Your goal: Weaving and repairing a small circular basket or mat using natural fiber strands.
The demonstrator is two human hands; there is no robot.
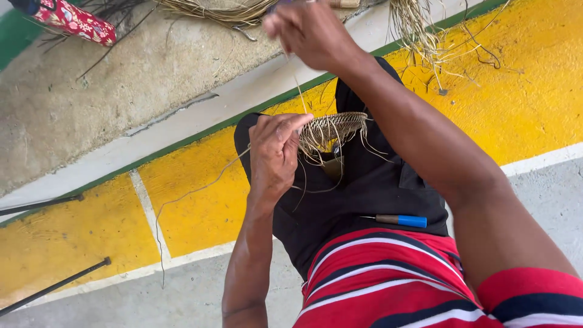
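Outdoor craft spot: painted concrete floor (pixel 206 206), heaped straw (pixel 212 11) (loose fibres).

Left hand (pixel 274 155): forearm rising from the lower frame edge, wrist bent, fingers curled shut, thumb and forefinger pinched together at the tip. Right hand (pixel 310 33): raised high, arm stretched diagonally across the frame from the lower right, fingers closed in a pinch, back of hand facing the camera.

The floor (pixel 534 91) is painted yellow, with white lines and a thin green stripe, and a grey part (pixel 121 91) lies past the stripe. Dry straw (pixel 419 30) lies in loose bunches on the yellow and on the grey. A red flowery bag (pixel 76 23) sits on the grey part, and two thin black rods (pixel 54 285) rest on the yellow part.
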